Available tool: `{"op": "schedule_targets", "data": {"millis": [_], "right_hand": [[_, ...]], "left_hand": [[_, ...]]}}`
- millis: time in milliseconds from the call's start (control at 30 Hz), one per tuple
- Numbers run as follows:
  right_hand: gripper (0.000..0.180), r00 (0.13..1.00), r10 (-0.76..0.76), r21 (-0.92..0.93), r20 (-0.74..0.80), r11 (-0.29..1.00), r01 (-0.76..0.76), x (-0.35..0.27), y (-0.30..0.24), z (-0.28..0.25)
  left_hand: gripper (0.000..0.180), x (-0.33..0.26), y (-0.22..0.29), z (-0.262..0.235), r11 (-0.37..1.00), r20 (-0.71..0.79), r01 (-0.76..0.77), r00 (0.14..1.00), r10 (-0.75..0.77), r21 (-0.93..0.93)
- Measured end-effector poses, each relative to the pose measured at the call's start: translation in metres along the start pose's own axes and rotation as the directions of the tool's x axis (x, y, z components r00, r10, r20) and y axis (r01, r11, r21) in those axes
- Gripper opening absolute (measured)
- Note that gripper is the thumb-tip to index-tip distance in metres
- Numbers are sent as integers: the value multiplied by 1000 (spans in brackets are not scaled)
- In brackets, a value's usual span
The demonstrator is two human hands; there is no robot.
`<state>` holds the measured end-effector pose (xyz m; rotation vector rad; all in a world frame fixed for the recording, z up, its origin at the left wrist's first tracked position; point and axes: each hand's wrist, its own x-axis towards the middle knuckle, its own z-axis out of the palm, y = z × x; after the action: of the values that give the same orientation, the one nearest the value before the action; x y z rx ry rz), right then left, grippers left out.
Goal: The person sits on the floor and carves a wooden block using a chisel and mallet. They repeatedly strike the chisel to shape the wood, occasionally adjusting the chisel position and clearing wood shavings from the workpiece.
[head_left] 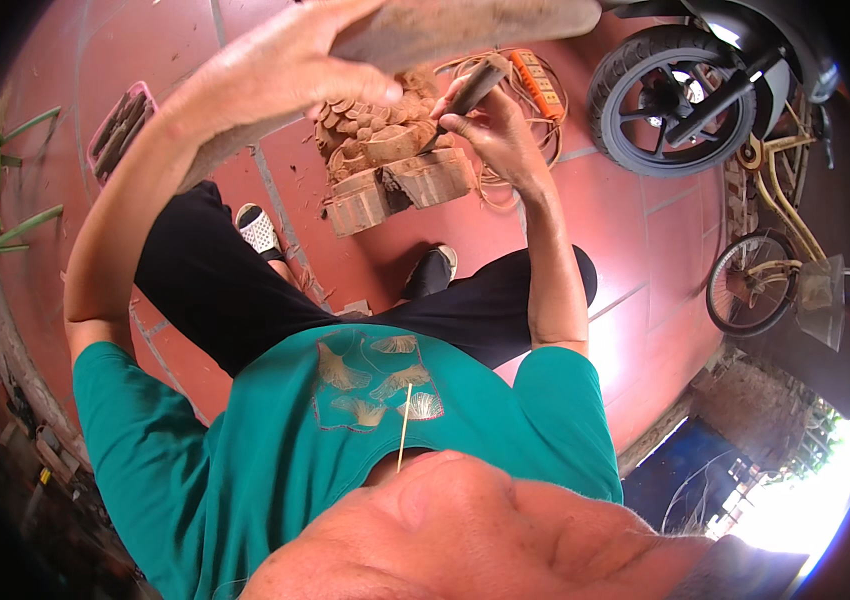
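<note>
While the right hand [501, 136] is closed around a dark-handled chisel [477, 88], thumb against the fingers, the chisel slants down and leftward from its grip onto a brown wooden carving [360, 208], which lies just below and left of that hand. Left of and nearer the camera than it, the left hand [290, 78] spreads its thumb and fingers around a long wooden club [475, 30]; the upper edge cuts the fingers off, so I cannot tell how tightly they close. The step in hand looks like chiselling the carving. The next move seems to call for a steady chisel and a club brought squarely to the handle's end, clear of the right fingers. Farther out, an orange power strip [537, 85] and a black scooter wheel [613, 105] stand right of the right hand; a pink basket [150, 94] lies beyond the left forearm.
</note>
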<state>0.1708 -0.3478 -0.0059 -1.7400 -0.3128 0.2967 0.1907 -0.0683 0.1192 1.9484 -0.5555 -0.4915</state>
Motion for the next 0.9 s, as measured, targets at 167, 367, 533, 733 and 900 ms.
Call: {"op": "schedule_targets", "data": {"millis": [167, 367, 533, 733, 900], "right_hand": [[23, 998, -50, -109, -32, 993, 47, 0, -2, 3], [21, 985, -163, -118, -56, 981, 155, 1, 14, -1], [24, 988, -139, -263, -71, 958, 116, -5, -1, 9], [25, 974, -220, -350, -53, 918, 188, -9, -4, 15], [26, 972, -212, -276, -99, 945, 178, -10, 0, 13]], "left_hand": [[76, 8, 36, -6, 962, -96, -77, 990, 105, 264], [90, 10, 13, -11, 906, 146, -10, 988, -58, 424], [90, 3, 25, -22, 965, -4, -157, 987, 162, 209], [89, -2, 20, -3, 879, 99, 5, 993, -59, 477], [86, -18, -14, -4, 971, -124, 58, 992, -30, 231]]}}
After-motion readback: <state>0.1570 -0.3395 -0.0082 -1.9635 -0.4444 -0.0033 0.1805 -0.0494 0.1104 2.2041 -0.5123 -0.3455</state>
